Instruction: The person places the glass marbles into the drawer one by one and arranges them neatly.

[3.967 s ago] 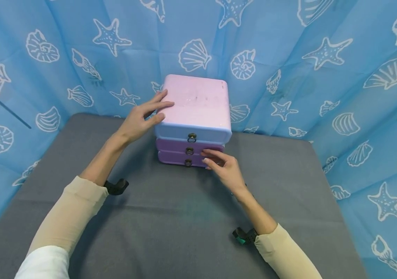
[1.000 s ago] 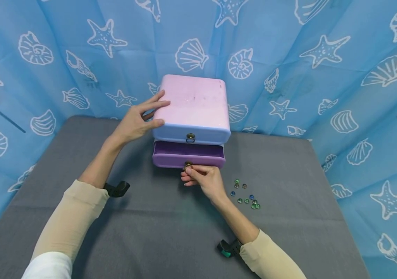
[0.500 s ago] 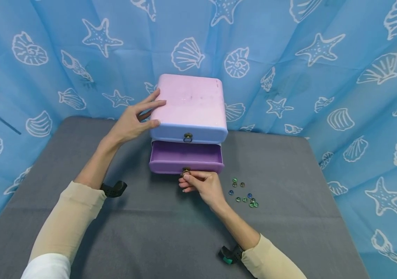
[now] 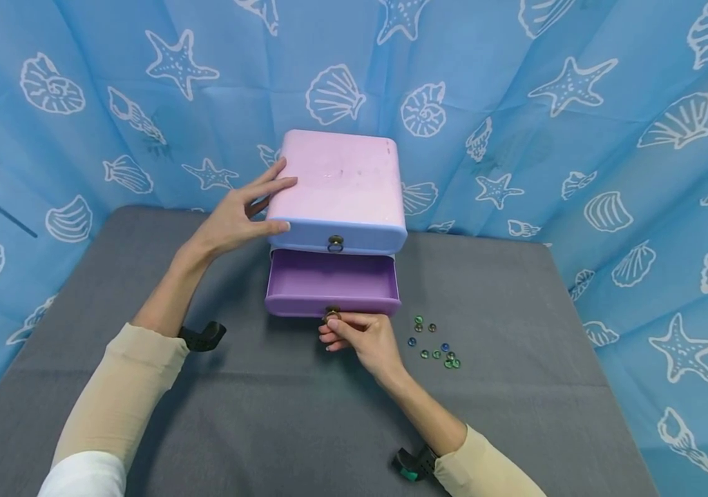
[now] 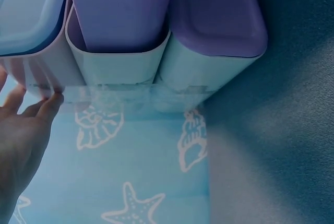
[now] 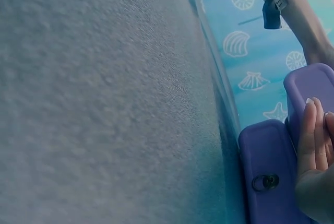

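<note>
At the twelve o'clock edge of the grey table (image 4: 304,414), the small drawer chest (image 4: 338,186) stands against the blue shell-print cloth (image 4: 546,138), and you have its middle drawer (image 4: 331,283) drawn well out toward six o'clock, showing nothing inside. Your right hand (image 4: 360,335) pinches that drawer's ring pull (image 4: 331,316) between thumb and fingertips, while your left hand (image 4: 235,217) lies with relaxed fingers spread over the chest's top at its nine o'clock corner, thumb on the front edge, steadying rather than clasping. The likely trouble is the drawer coming right out: it is already far forward, and a further tug could free it from its slot and let it drop or tip. If your left hand eases off, the light chest may slide toward you or tilt onto its front instead. The small ring could also slip from such a fine pinch, jerking your hand back. At your right hand's three o'clock, a loose cluster of glass beads (image 4: 436,345) lies on the table; a sweeping wrist or sleeve could scatter them, perhaps off the edge.
</note>
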`<state>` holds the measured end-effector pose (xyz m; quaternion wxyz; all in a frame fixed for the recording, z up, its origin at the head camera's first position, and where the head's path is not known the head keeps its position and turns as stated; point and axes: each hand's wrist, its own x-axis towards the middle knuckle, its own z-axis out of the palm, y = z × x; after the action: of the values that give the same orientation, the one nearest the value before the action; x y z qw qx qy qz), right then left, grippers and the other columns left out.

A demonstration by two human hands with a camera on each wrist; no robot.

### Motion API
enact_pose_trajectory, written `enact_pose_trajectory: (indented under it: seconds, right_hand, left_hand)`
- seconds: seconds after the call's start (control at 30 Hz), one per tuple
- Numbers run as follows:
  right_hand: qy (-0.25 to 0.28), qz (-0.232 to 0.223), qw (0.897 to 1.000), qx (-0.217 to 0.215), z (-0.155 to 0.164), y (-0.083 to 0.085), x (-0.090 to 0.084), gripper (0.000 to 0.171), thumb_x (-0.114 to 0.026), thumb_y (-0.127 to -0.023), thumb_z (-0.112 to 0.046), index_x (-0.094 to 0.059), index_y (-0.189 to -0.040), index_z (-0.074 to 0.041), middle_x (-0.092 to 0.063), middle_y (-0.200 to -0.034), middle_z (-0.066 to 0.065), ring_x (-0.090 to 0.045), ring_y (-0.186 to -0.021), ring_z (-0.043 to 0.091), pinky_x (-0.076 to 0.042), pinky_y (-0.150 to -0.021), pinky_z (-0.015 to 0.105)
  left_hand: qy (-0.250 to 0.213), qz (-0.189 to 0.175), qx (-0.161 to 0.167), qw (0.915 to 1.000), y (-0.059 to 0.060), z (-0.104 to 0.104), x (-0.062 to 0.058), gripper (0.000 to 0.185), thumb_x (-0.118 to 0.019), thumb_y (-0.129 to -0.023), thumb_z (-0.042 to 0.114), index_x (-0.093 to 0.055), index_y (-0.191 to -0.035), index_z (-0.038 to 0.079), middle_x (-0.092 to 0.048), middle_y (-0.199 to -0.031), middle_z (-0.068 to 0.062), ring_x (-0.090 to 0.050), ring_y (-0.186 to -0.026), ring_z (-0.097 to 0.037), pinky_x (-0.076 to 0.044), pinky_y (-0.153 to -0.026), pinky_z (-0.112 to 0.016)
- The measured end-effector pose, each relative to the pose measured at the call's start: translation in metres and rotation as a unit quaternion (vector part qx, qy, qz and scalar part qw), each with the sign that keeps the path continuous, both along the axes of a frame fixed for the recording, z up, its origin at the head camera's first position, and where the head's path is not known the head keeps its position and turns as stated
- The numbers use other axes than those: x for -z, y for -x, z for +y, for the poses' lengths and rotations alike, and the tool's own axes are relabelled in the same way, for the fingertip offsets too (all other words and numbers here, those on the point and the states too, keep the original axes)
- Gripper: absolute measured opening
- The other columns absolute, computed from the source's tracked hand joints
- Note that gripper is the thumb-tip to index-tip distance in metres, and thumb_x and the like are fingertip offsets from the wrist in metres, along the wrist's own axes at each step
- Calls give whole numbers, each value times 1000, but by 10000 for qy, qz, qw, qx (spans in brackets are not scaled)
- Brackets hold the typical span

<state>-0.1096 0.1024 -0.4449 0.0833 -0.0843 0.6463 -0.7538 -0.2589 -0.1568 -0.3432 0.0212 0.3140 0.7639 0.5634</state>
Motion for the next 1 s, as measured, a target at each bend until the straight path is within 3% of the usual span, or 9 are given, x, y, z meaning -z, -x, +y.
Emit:
enact_pose_trajectory:
  seconds: [0.53, 1.0]
  right_hand:
    - [56, 75, 10000, -26, 2, -17, 2, 25, -68, -94, -6, -70, -109, 13, -71, -95, 29, -74, -78, 21, -60, -66, 40]
    - [-5, 158, 9998, -80, 3, -30, 8, 25, -67, -94, -4, -68, -109, 16, -71, -94, 30, -74, -78, 20, -60, -65, 41]
  left_hand:
    - [80, 23, -135, 9999, -2, 2, -2, 66, -78, -85, 7, -52, -146, 11, -18, -164, 8, -14, -151, -12, -29, -116, -46]
    - [58, -5, -168, 9998, -2, 1, -1, 63, -78, -87, 11, -53, -145, 14, -20, -164, 11, -14, -150, -10, -28, -116, -48]
